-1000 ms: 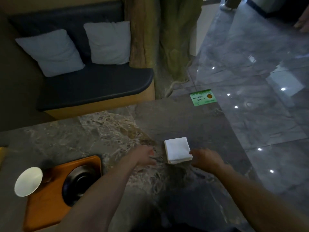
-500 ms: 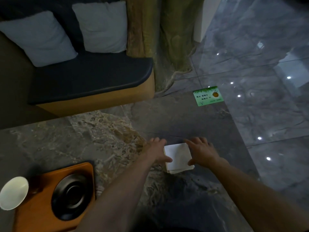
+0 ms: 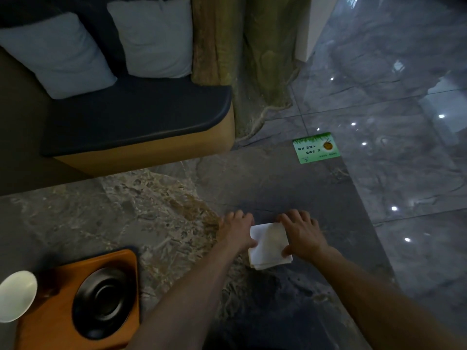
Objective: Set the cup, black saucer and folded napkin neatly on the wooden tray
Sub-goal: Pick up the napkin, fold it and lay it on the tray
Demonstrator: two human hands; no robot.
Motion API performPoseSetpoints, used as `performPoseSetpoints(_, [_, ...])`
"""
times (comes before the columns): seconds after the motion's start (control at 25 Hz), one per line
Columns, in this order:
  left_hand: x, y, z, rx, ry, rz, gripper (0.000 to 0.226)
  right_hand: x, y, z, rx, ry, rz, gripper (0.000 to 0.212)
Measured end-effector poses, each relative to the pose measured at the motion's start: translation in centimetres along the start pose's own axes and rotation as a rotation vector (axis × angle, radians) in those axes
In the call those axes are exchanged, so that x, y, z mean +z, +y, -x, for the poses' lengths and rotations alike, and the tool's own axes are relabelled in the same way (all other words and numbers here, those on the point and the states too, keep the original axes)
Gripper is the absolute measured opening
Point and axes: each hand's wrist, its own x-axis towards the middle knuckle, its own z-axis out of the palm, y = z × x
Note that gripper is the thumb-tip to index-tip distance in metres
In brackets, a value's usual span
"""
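A white folded napkin (image 3: 269,246) lies on the stone table, right of centre. My left hand (image 3: 236,229) rests against its left edge, thumb on the napkin. My right hand (image 3: 302,232) lies flat over its right side, fingers spread. At the lower left sits the wooden tray (image 3: 50,314) with the black saucer (image 3: 103,303) on its right half. A white cup (image 3: 16,295) stands at the tray's left end, its base hidden in the dark.
The marble table (image 3: 156,213) ends at the right, with glossy floor beyond. A green card (image 3: 316,147) lies at the table's far right corner. A bench with two pillows (image 3: 154,36) stands behind the table, beside a tree-trunk column (image 3: 227,39).
Both hands moved forward onto the napkin, from its near corners to covering its two sides. The napkin stays flat on the table. The view tilted down slightly.
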Motion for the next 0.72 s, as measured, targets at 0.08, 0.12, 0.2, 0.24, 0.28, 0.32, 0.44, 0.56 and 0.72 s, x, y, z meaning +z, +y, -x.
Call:
performPoseSetpoints(0.08, [0.0, 0.3, 0.2, -0.008, 0.015, 0.030, 0.045, -0.1, -0.2, 0.3, 0.000, 0.006, -0.027, 0.090])
performPoseSetpoints(0.12, [0.0, 0.4, 0.4, -0.009, 0.030, 0.045, 0.042, -0.1, -0.4, 0.5, 0.007, 0.011, -0.035, 0.089])
performPoseSetpoints(0.2, [0.2, 0.6, 0.8, -0.007, 0.061, 0.059, 0.034, -0.3, -0.8, 0.9, 0.019, 0.018, -0.029, 0.085])
performPoseSetpoints(0.24, [0.4, 0.6, 1.1, -0.008, 0.068, 0.066, 0.031, -0.3, -1.0, 1.1, 0.022, 0.015, -0.031, 0.083])
performPoseSetpoints(0.28, [0.5, 0.6, 1.4, -0.012, 0.071, 0.080, 0.029, -0.3, -1.2, 1.5, 0.027, 0.014, -0.045, 0.079])
performPoseSetpoints(0.32, [0.7, 0.7, 1.8, -0.019, 0.073, 0.100, 0.026, -0.4, -1.4, 1.9, 0.034, 0.016, -0.067, 0.074])
performPoseSetpoints(0.44, [1.0, 0.9, 3.0, -0.047, 0.089, 0.178, 0.021, -0.9, -2.0, 3.4, 0.063, 0.038, -0.167, 0.052])
performPoseSetpoints(0.56, [1.5, 1.1, 4.4, -0.077, 0.085, 0.334, 0.020, -1.6, -2.8, 5.0, 0.107, 0.032, -0.316, 0.040])
performPoseSetpoints(0.72, [2.4, 0.9, 7.1, -0.154, 0.114, 0.669, 0.017, -2.3, -3.9, 7.9, 0.137, 0.040, -0.567, 0.027])
